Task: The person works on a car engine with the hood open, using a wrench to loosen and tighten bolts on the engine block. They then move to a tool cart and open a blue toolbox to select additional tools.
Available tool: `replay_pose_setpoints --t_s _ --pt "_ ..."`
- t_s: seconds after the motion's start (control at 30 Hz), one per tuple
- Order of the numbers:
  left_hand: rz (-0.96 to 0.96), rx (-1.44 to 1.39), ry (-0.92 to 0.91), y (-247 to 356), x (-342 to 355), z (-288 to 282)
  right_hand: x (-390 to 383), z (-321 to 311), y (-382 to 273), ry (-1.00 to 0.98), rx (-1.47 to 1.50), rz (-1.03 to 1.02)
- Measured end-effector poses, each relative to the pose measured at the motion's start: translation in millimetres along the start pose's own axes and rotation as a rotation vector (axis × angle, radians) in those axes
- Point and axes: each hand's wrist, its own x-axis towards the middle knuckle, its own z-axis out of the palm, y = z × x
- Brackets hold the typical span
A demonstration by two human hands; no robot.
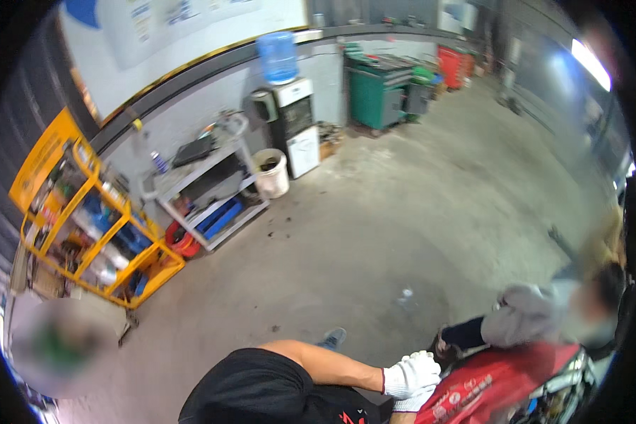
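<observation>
Both my hands wear white knit gloves and are close together at the bottom of the view, right of centre. My left hand has its fingers curled, and anything inside them is hidden. Just below it, partly covered by it, is my right hand; its fingers do not show clearly. The two gloves seem to touch. Beside them a red cover with pale markings is draped along the edge of an engine bay. Whether either hand grips the cover cannot be made out.
Another person in a grey sleeve is close at the right, beyond the cover. Along the wall stand a yellow rack, a grey shelf cart, a white bucket, a water dispenser and a green tool cabinet.
</observation>
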Motion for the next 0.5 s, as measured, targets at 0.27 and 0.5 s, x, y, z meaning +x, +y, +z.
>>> replay_pose_setpoints --t_s 0.27,0.5 --pt "-0.245 -0.338 0.003 -252 -52 -203 113 130 189 0.033 -0.339 0.431" --pt "-0.911 -2.096 0.192 -479 -93 -328 173 343 391 -0.413 -0.652 0.402"
